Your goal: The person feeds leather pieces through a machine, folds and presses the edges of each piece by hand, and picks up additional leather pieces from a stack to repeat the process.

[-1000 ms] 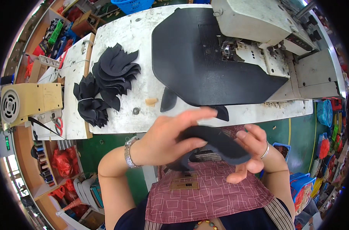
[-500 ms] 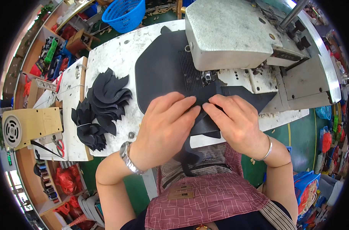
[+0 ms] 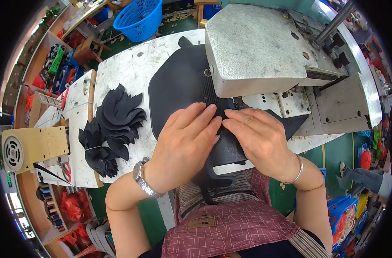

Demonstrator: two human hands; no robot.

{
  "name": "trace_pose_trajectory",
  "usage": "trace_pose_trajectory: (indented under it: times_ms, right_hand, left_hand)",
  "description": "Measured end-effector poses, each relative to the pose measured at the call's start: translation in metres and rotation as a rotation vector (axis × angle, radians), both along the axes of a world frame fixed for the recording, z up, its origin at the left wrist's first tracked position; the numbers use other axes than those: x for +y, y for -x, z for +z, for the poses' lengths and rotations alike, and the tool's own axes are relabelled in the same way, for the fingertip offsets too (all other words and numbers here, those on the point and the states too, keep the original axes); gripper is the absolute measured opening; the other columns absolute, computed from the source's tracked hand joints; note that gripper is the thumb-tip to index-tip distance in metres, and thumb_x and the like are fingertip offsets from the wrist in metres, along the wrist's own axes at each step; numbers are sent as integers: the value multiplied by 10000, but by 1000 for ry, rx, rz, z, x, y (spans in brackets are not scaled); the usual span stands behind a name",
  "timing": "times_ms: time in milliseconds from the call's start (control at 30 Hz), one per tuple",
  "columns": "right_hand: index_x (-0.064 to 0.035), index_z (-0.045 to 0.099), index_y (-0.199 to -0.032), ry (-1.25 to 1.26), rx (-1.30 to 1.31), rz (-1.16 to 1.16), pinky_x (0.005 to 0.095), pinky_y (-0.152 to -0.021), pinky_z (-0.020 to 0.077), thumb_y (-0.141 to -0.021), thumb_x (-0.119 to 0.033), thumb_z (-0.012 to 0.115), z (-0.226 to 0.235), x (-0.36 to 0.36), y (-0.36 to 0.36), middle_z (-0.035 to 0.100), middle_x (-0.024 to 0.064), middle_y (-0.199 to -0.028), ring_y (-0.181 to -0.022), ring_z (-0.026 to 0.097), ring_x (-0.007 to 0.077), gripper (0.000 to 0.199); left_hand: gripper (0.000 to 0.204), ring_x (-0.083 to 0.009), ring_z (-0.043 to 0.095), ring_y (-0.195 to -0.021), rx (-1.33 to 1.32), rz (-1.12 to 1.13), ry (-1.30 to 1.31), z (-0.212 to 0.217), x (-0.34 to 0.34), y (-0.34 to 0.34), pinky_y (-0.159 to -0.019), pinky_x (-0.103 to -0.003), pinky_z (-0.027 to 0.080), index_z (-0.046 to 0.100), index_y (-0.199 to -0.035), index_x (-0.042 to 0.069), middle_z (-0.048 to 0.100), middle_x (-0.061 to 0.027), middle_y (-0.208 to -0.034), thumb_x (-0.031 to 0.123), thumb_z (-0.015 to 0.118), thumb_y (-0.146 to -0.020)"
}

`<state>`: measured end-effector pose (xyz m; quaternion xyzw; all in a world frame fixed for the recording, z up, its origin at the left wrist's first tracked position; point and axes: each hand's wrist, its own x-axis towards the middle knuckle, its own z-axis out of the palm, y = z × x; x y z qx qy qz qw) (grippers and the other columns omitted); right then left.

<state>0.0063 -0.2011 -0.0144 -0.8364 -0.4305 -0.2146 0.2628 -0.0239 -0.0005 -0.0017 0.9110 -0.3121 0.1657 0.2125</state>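
Note:
My left hand (image 3: 181, 148), with a metal watch at the wrist, presses its closed fingers on a black sheet piece (image 3: 228, 148), leather-like in look. My right hand (image 3: 264, 144), wearing a silver bangle, pinches the same piece from the other side. Both sets of fingertips nearly meet just in front of the presser foot (image 3: 237, 102) of a sewing machine (image 3: 256, 51). The needle itself cannot be made out. Part of the black material hangs off the table edge toward my lap. Beneath the hands and to their left lies a smooth black plate (image 3: 174, 81) with a ribbed strip.
Left of the plate, a fanned stack of curved black cut pieces (image 3: 118, 116) and a tied bundle (image 3: 99, 157) lie on the white table (image 3: 155, 45). A beige machine housing (image 3: 36, 148) and red-handled scissors (image 3: 67, 172) are farther left. A blue basket (image 3: 140, 21) stands beyond; a person's leg (image 3: 363, 178) shows at right.
My fingertips are closer to the presser foot, and the black piece has moved toward it with them. The whole view has shifted slightly. A person's leg has come into sight at right.

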Motion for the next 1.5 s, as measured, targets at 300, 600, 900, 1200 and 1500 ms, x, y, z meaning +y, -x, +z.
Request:
trace_pose_trajectory:
  times_ms: [300, 600, 900, 1200, 1500]
  right_hand:
    - [46, 656, -961, 36, -53, -33, 373, -773, 544, -644, -34, 651, 0, 2, -4, 670, 173, -1016, -895, 629, 292, 328]
    - [64, 643, -983, 80, -103, -39, 371, -773, 545, -653, -56, 639, 3, 2, 1, 661, 180, -1020, -887, 630, 291, 352]
    - [57, 644, -973, 65, -70, -21, 376, -783, 543, -647, -65, 648, 2, 0, 2, 659, 175, -1014, -911, 624, 291, 349]
    - [30, 639, -1013, -6, -55, 39, 374, -752, 536, -703, -174, 698, -6, -12, 19, 641, 161, -1044, -916, 612, 294, 376]
    - [-53, 622, -1139, 241, 30, -14, 444, -904, 459, -604, -247, 745, 6, -51, 29, 598, 150, -1158, -1085, 566, 311, 583]
  left_hand:
    - [384, -336, 543, -1143, -34, -34, -32, -4, 4, -14, -929, -432, 442, 631, -1131, 5, 607, -132, -1230, 75, 711, -762]
    - [415, -325, 548, -1122, -61, -82, -113, -1, 4, -21, -947, -419, 434, 625, -1163, 2, 613, -132, -1218, 80, 697, -762]
    - [438, -330, 554, -1105, -44, -89, -111, 0, 4, -23, -954, -419, 433, 603, -1193, -10, 615, -150, -1202, 74, 680, -770]
    - [447, -353, 536, -1119, -18, -72, -119, 4, 5, -23, -931, -427, 428, 575, -1228, -26, 606, -176, -1195, 175, 657, -837]
    - [507, -353, 512, -1141, 5, -44, -156, 6, 3, -21, -927, -428, 416, 568, -1231, -40, 602, -194, -1183, 309, 629, -869]
